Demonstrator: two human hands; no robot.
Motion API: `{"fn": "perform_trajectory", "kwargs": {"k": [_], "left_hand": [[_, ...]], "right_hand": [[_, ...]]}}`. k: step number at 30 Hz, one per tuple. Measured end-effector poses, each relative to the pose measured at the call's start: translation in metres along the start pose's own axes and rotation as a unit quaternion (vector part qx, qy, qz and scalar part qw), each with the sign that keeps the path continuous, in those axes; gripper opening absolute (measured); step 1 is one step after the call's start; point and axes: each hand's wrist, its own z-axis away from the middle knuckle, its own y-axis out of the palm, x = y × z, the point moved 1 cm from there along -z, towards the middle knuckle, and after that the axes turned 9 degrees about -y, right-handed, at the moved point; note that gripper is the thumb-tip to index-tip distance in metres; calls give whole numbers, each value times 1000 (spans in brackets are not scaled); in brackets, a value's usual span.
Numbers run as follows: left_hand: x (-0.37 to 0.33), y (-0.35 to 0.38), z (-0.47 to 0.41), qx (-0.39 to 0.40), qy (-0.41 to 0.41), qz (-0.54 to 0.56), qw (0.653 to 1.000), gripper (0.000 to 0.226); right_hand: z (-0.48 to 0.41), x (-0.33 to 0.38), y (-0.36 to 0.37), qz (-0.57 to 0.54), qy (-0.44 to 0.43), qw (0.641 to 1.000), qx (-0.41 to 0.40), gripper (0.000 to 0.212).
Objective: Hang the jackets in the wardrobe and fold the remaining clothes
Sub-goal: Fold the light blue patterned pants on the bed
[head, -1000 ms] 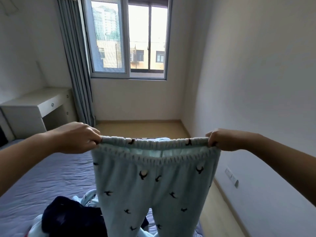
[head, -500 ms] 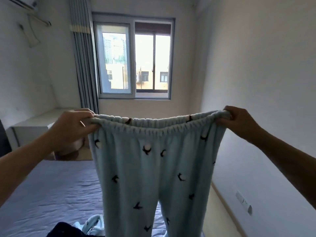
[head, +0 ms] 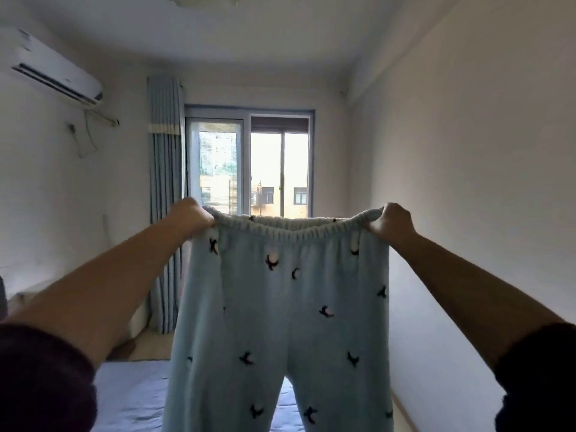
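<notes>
Bed [head: 137, 381] under a blue-grey sheet [head: 124, 410] (lightly creased), its middle hidden behind hanging pale-blue trousers [head: 280, 322].

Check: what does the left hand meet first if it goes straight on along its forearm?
The left hand, gripping the trousers waistband, points at the far window. Path looks free until its left pane, though depth is unclear.

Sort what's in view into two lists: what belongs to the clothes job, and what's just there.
Job: pale blue fleece trousers with dark bird print, held up by the elastic waistband; left hand and right hand, each gripping one end of it.
Just there: white wall air conditioner, striped blue-grey curtain, window, blue-grey bed sheet.
</notes>
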Motion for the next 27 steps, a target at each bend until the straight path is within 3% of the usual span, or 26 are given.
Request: {"fn": "perform_trajectory", "kwargs": {"k": [2,5,9,13,16,20,22,25,27], "left_hand": [[-10,7,13,99,-77,41,991,20],[-11,25,33,171,-133,173,961,18],[-8,56,56,231,-126,264,928,10],[16,45,43,248,36,89,964,14],[51,14,23,209,172,-83,959,13],[69,-3,21,252,250,-229,907,34],[71,-1,22,232,296,-317,871,33],[73,-6,21,118,409,-332,842,26],[66,-12,21,2,504,-303,809,19]], "right_hand": [[-1,11,4,-15,61,995,76,33],[15,28,19,-191,71,976,74,10],[39,47,46,-328,43,937,107,14],[42,31,36,-287,-10,948,140,21],[39,-10,16,-273,-30,949,156,2],[46,-35,9,-280,-58,926,246,9],[50,-36,6,-270,-91,915,285,7],[54,-25,-13,-287,-147,870,372,13],[52,-12,-20,-164,-202,864,431,24]]}}
